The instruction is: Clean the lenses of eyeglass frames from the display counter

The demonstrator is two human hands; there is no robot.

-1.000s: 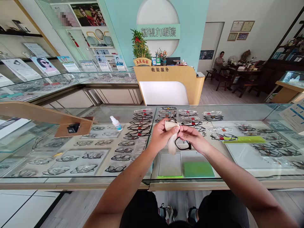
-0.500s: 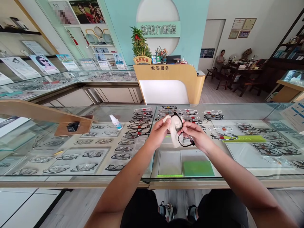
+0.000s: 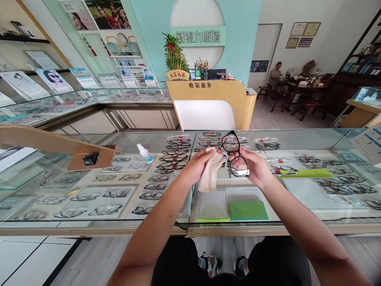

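Black-framed eyeglasses (image 3: 239, 154) are held up on end in my right hand (image 3: 254, 163), whose fingers close on the frame near the bridge. My left hand (image 3: 200, 163) grips a cream cleaning cloth (image 3: 210, 172) that hangs down below the fingers. Cloth and glasses are apart, with a small gap between them. Both hands are above the glass display counter (image 3: 190, 227). A white spray bottle (image 3: 145, 153) stands on the counter to the left of my hands.
Rows of eyeglasses (image 3: 174, 157) lie under the counter glass. A wooden stand (image 3: 92, 157) is on the left, and a green box (image 3: 249, 210) lies inside the case. Beyond is a wooden cashier desk (image 3: 208, 89). A person (image 3: 276, 73) sits at a far table.
The cloth has come off the lens and hangs from my left hand. My right hand has moved slightly right, and the glasses are raised and turned more upright.
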